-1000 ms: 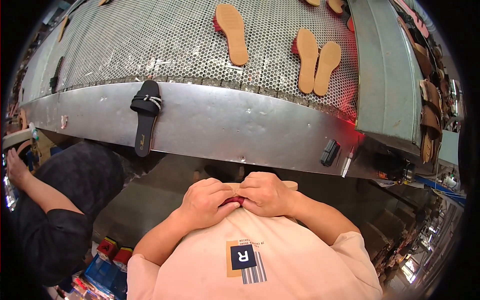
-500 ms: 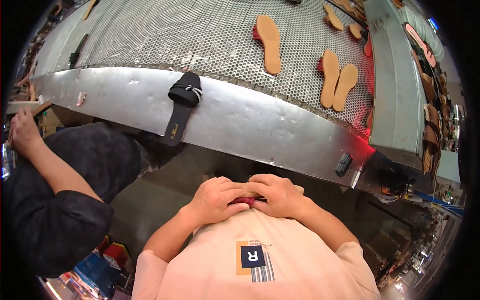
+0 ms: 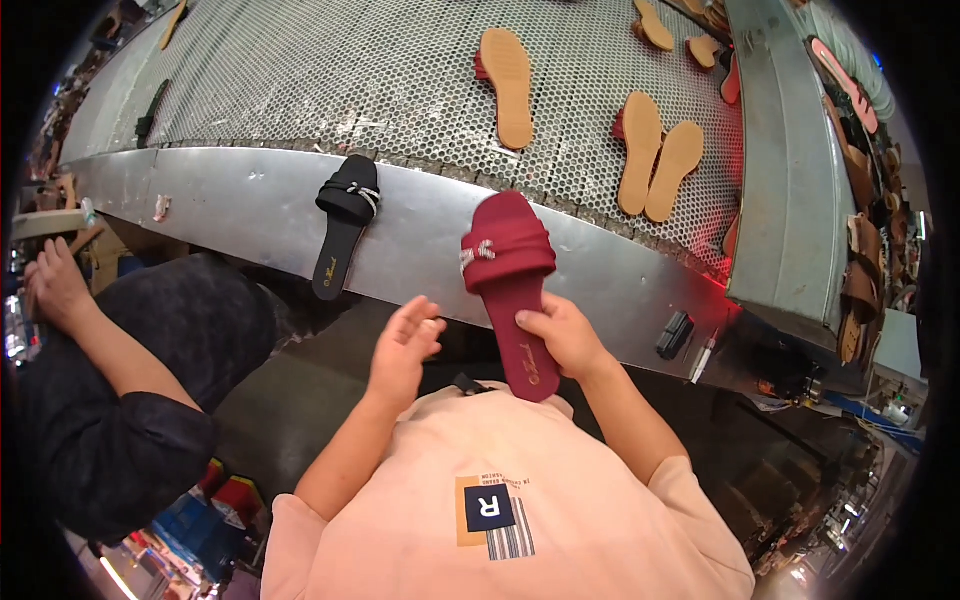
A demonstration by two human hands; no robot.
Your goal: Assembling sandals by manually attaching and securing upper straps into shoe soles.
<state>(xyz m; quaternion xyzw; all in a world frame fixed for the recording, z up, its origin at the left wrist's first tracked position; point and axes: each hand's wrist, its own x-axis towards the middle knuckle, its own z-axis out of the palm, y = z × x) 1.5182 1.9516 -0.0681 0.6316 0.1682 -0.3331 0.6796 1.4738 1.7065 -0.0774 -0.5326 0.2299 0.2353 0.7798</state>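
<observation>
A dark red slide sandal with a pale bow on its strap is held up in front of me, insole facing me and toe pointing away. My right hand grips it near the heel, thumb on the insole. To the left of the sandal, my left hand is raised with its fingers apart, touching nothing. Beyond it, a black slide sandal with a similar bow lies on the metal ledge, its heel jutting over the front edge.
Sole-up sandals and a sole-up pair lie on the perforated mesh conveyor. A metal ledge runs along its front. At right stands a metal housing. A co-worker in dark clothes sits at left.
The red sandal has come up from against my chest and turned insole toward me. My left hand has let go and moved left. Sandals on the conveyor have shifted slightly left in view.
</observation>
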